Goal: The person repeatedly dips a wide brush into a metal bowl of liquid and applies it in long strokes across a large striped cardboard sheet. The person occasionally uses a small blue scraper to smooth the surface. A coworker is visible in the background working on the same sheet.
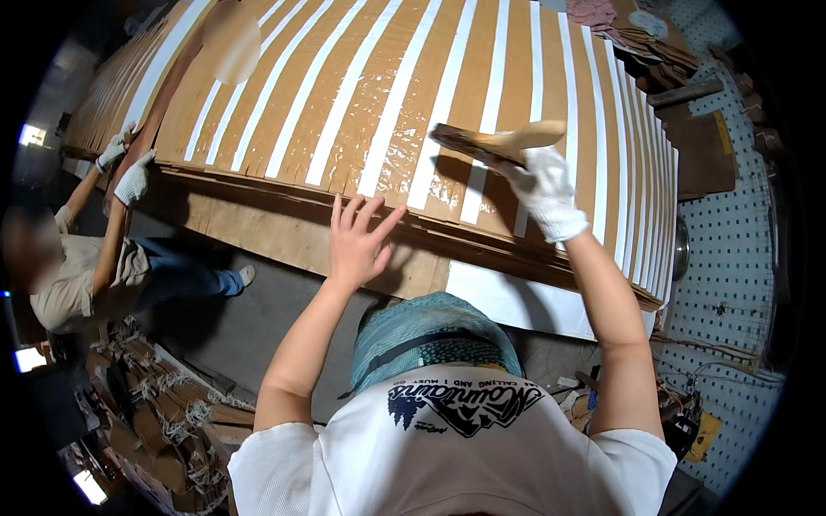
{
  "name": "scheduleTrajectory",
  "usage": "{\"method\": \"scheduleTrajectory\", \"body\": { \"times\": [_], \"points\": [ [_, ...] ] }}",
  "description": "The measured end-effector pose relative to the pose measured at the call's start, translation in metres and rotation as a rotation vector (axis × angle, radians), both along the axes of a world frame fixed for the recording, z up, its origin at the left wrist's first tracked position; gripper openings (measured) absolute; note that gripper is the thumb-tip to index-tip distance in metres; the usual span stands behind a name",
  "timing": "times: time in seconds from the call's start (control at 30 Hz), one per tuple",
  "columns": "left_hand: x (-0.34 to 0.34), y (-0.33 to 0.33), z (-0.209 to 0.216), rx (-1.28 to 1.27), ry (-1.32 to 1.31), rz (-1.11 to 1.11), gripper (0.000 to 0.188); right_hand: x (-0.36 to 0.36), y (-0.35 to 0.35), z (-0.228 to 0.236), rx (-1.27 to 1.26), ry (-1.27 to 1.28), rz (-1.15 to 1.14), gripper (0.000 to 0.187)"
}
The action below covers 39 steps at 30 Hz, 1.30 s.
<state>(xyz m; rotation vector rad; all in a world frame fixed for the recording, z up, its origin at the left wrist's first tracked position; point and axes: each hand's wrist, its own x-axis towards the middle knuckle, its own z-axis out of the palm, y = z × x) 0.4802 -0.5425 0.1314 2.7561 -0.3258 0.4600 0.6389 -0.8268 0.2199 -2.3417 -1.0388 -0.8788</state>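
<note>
Brown cardboard sheets (pixel 471 86) with white strips lie fanned out in a wide stack in front of me. A glossy wet film shines on the sheets left of centre. My right hand (pixel 549 196), in a white knitted glove, is closed round a wooden-handled brush (pixel 533 135). The dark bristle end points left, over the sheets, and casts a shadow on them. Whether the bristles touch the surface I cannot tell. Bare and with fingers spread, my left hand (pixel 358 236) rests its fingertips at the near edge of the stack.
At the far left a co-worker (pixel 95 267) in white gloves grips a long brown strip (pixel 163 112) by the stack's end. A wooden board (pixel 224 228) and a white sheet (pixel 516 297) show under the near edge. Tied cardboard bundles (pixel 163 421) lie lower left.
</note>
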Motion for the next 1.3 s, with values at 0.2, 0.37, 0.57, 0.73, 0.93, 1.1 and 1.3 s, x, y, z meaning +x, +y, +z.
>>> {"method": "scheduleTrajectory", "body": {
  "times": [0.2,0.37,0.57,0.73,0.93,1.1,1.3],
  "points": [
    [0.013,0.005,-0.018,0.048,-0.052,-0.031,0.067,-0.028,0.028,-0.019,-0.297,0.52,0.089,0.028],
    [0.02,0.011,-0.012,0.064,-0.022,-0.059,0.068,-0.006,0.049,0.028,-0.331,0.893,-0.154,0.044],
    [0.027,0.013,-0.011,0.067,0.042,-0.096,0.074,0.074,0.073,0.003,-0.286,0.824,-0.084,0.05],
    [0.033,0.013,-0.012,0.099,0.085,-0.115,0.062,0.206,0.061,0.002,-0.182,0.671,-0.269,0.04],
    [0.026,0.015,-0.029,0.199,0.1,-0.09,0.044,0.373,0.03,-0.012,-0.161,0.544,-0.496,0.037],
    [0.041,0.016,-0.03,0.149,0.119,-0.081,0.032,0.486,0.008,-0.023,-0.126,0.429,-0.533,0.038],
    [0.083,0.063,-0.031,0.217,0.094,-0.091,0.026,0.578,0.008,-0.045,-0.23,0.262,-0.581,0.051]
  ]
}}
